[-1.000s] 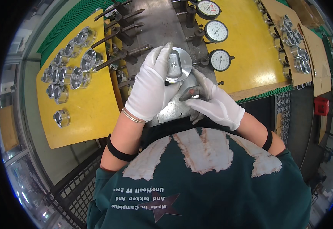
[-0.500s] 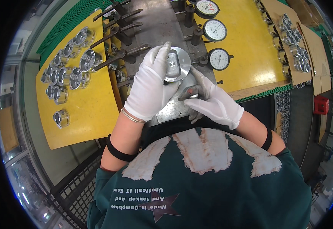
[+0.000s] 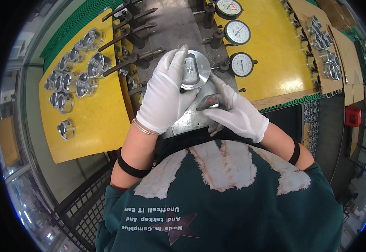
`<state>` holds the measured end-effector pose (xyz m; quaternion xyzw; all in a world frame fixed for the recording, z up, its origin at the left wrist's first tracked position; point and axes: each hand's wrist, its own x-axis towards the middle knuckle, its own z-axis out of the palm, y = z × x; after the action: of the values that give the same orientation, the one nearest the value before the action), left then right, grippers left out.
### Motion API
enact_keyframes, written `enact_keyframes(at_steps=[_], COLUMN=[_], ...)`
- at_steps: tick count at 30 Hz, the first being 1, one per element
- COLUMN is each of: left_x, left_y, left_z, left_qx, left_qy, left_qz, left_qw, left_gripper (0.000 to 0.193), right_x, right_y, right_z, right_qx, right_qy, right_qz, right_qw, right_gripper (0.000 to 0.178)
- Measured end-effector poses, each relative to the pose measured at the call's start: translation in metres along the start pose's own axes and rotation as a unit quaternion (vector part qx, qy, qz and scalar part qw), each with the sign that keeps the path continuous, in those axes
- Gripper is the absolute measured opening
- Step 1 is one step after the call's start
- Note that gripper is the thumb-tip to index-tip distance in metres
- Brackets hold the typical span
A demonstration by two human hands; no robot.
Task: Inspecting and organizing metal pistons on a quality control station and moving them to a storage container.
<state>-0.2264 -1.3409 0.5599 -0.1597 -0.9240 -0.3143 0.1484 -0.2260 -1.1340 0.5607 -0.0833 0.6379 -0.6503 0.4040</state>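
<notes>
My left hand [image 3: 165, 90], in a white glove, is closed around the left side of a silver piston [image 3: 201, 69]. The piston's round crown, with a recessed rounded pocket, faces up. Below its right edge is my right hand [image 3: 233, 109], its glove white with grey, soiled fingertips. Its index finger reaches up to the piston's lower right side; the other fingers are curled by the thumb. A shiny bit shows between thumb and fingers, too small to name. Under the hands lies a metal base plate [image 3: 188, 122]; the piston's underside is hidden.
Several pistons [image 3: 67, 129] stand on the yellow board at left. Dark clamp arms [image 3: 134, 59] line the fixture's left side. Round dial gauges [image 3: 241, 64] line its right side. More pistons [image 3: 330, 69] rest on cardboard at far right, with a red bin [image 3: 352, 116] beyond.
Both hands and the piston stay nearly in place. The needle on the nearest dial gauge looks slightly turned.
</notes>
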Motion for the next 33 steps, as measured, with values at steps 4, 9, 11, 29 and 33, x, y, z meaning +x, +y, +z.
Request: enact_keyframes(at_steps=[4,9,11,29,33], left_x=[-0.002,-0.002,-0.002,-0.002,-0.028], left_y=[0.001,0.0,-0.001,0.053,-0.053], left_z=[0.0,0.0,0.001,-0.042,-0.088], left_qx=[0.012,0.005,0.007,-0.227,0.043], left_qy=[0.005,-0.003,-0.003,0.005,0.194], left_qz=[0.001,-0.008,-0.008,-0.143,-0.183], left_qw=[1.0,1.0,1.0,0.963,0.963], left_gripper=[0.081,0.082,0.082,0.054,0.047], right_x=[-0.002,0.0,0.001,-0.042,-0.065], right_y=[-0.006,-0.002,-0.001,-0.028,-0.032], right_z=[0.001,0.002,0.002,-0.067,-0.161], right_qx=[0.007,0.003,-0.005,-0.016,0.091], right_qy=[-0.007,-0.007,-0.003,0.155,0.406], right_qz=[0.011,0.001,-0.005,-0.216,-0.219], right_qw=[1.0,1.0,1.0,0.964,0.882], right_gripper=[0.091,0.09,0.09,0.041,0.026])
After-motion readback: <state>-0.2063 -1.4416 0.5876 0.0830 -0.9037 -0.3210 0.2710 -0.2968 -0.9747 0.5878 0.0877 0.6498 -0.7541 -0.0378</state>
